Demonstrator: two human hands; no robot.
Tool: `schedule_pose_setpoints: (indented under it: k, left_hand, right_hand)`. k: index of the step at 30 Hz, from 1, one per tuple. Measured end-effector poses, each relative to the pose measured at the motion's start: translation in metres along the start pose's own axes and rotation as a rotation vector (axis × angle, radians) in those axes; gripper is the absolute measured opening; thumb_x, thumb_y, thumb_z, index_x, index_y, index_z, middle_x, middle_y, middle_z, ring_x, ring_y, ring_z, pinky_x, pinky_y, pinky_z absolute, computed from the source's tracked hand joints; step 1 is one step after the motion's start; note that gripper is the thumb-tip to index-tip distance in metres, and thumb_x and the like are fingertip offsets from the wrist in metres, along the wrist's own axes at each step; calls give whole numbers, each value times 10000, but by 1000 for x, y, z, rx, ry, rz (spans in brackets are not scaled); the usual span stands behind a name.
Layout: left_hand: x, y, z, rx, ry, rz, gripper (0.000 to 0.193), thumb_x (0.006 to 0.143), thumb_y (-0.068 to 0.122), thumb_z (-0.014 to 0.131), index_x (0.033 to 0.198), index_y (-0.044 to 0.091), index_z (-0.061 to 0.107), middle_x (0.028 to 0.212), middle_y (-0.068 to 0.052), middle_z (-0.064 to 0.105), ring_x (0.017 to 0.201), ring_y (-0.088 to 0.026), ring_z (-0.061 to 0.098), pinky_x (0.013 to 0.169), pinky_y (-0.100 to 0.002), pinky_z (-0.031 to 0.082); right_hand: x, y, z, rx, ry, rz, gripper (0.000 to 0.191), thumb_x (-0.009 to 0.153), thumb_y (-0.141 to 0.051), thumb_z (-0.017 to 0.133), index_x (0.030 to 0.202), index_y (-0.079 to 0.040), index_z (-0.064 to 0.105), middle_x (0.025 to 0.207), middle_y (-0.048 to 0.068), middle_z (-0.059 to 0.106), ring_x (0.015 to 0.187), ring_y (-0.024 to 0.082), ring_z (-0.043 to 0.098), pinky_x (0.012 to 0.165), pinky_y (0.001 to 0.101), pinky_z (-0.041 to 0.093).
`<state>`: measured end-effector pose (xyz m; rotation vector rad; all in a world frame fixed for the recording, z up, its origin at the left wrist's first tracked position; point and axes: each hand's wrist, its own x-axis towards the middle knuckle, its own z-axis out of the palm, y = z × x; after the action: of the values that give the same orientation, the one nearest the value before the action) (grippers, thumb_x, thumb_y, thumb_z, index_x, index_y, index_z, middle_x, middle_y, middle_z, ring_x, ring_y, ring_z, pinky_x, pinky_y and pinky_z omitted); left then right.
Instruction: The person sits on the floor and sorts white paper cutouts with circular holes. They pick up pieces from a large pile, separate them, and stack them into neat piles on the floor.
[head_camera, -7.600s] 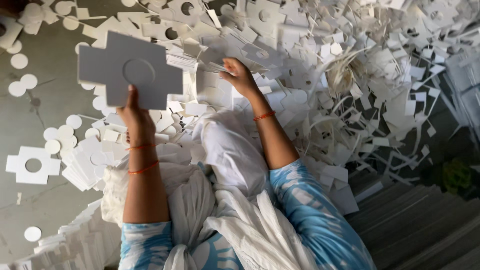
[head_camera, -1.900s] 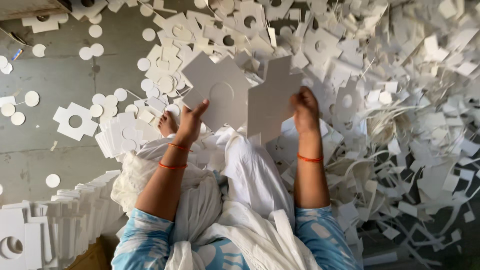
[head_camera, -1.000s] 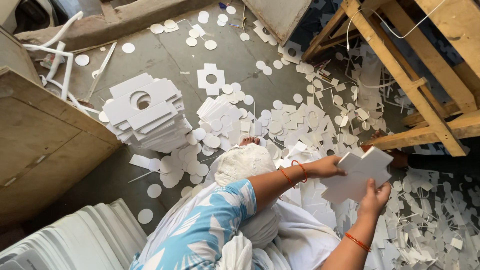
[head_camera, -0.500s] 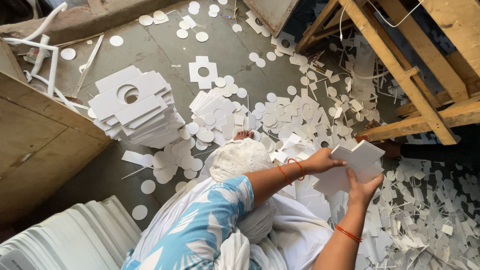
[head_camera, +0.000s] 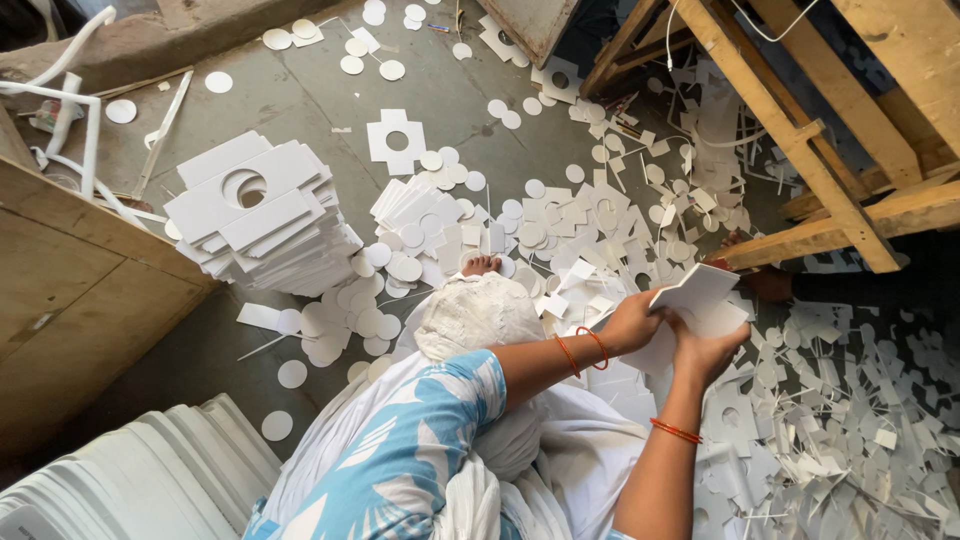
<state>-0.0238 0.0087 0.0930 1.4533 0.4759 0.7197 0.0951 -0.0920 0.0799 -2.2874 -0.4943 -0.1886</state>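
My left hand (head_camera: 630, 322), with two orange bangles on its wrist, and my right hand (head_camera: 705, 350), with one bangle, both grip a white cut cardboard sheet (head_camera: 695, 292) held above my lap. The sheet is tilted, and its lower part is hidden behind my fingers. A tall stack of white die-cut sheets (head_camera: 255, 215), each with a round hole, stands on the floor to the left, well away from both hands. My bare foot (head_camera: 480, 265) pokes out from white cloth.
Round white discs (head_camera: 400, 265) and offcuts litter the grey floor. A deep heap of white scraps (head_camera: 850, 430) lies at the right. A wooden frame (head_camera: 800, 150) slants across the upper right, a wooden board (head_camera: 70, 310) is at the left, and stacked white sheets (head_camera: 150, 480) sit at the bottom left.
The view has swung from the scrap heap to the floor with the stack. Both hands brought the sheet together and, over the last half second, hold it in nearly the same place.
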Motion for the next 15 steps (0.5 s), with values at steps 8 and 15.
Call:
schedule_pose_setpoints:
  k: [8, 15]
  left_hand:
    - [-11, -5, 12, 25, 136, 37, 470, 922, 59, 609, 1386, 131, 594, 1165, -213, 702, 1083, -407, 661, 924, -436, 524]
    - [-6, -11, 13, 39, 79, -23, 487, 904, 34, 596, 1383, 122, 593, 1184, -212, 704, 1088, -395, 667, 930, -427, 523]
  right_hand:
    - [-8, -8, 4, 61, 51, -53, 1052, 633, -305, 1005, 1428, -50, 364, 1343, 175, 622, 1198, 364, 640, 1001, 446, 517]
    - [0, -8, -3, -7, -129, -43, 1130, 581, -310, 1015, 1425, -18, 322, 1351, 212, 565, 1209, 398, 587, 988, 471, 498]
